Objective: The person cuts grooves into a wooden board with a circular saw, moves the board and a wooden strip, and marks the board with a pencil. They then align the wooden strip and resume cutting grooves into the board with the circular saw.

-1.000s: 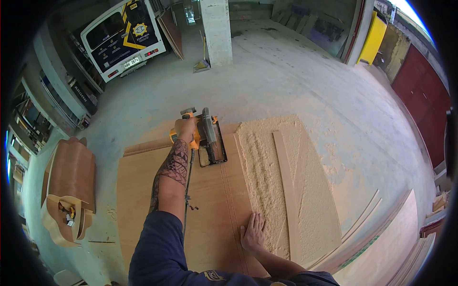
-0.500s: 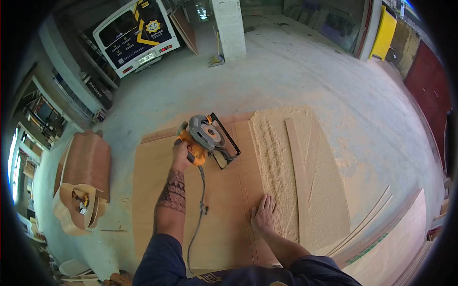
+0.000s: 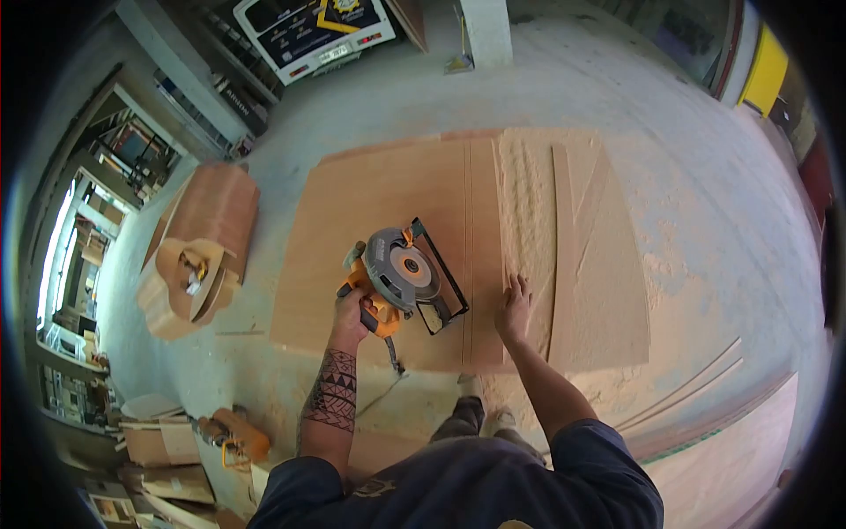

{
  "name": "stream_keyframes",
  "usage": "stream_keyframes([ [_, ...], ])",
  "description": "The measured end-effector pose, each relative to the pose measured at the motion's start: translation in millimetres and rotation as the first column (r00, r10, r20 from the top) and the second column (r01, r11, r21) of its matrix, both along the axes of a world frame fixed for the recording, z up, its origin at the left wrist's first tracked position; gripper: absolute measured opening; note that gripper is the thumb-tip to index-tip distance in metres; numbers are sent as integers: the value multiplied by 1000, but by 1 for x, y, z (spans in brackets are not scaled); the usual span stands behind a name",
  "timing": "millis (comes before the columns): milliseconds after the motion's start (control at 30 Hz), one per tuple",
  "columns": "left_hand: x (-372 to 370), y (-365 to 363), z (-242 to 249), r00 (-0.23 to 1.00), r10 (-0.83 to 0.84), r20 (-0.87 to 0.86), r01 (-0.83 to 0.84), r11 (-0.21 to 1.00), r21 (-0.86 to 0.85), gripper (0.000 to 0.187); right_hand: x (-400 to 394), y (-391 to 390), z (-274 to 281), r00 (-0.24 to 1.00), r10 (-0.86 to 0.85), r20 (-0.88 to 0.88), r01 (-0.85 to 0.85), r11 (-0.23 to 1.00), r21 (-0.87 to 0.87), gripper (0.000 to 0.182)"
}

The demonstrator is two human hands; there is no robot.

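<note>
From where I stand, the circular saw is over the right half of the big plywood panel, toward its near edge. It's tipped on its side, the round blade showing its flat face upward and the metal base frame turned to the panel's right edge. The frame's long axis slants, its far end leaning toward the panel's left side and its near end toward the right. I can't tell whether any of it touches the wood. The cord drops from the handle toward the panel's near edge.

The left hand is wrapped firmly around the saw's rear handle. The right hand holds nothing; it's by the panel's right edge, its fingers slightly bent and close together, pointing away from the person. Whether they press on the surface I can't make out.

Sawdust lies along the panel's right edge, with a long flat strip beyond it. A wavy-sided wooden box sits left of the panel. Well past the panel's far edge stand a pillar and, left of that, a van.
</note>
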State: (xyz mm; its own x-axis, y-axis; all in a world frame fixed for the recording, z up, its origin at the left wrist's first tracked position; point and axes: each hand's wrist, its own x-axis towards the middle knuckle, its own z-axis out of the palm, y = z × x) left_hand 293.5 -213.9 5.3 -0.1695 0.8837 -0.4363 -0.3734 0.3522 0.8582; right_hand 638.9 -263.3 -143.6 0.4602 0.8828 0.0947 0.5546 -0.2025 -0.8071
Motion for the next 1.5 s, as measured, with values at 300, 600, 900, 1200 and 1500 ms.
stream_keyframes([
  [300,5,-177,23,1000,-31,-2,31,999,-42,7,19,-135,30,722,656,221,-521,726,-449,60],
  [600,21,-245,40,931,-277,-236,263,961,-91,8,8,-123,42,676,700,228,-451,639,-624,65],
  [900,43,-243,46,883,-321,-341,309,947,-90,20,-13,-117,44,709,654,265,-340,645,-684,68],
  [1200,53,-224,47,838,-346,-422,324,938,-125,26,-21,-118,57,731,639,239,-310,623,-718,66],
  [1500,53,-212,46,774,-356,-523,346,930,-121,29,-14,-118,39,734,637,236,-340,645,-685,57],
])
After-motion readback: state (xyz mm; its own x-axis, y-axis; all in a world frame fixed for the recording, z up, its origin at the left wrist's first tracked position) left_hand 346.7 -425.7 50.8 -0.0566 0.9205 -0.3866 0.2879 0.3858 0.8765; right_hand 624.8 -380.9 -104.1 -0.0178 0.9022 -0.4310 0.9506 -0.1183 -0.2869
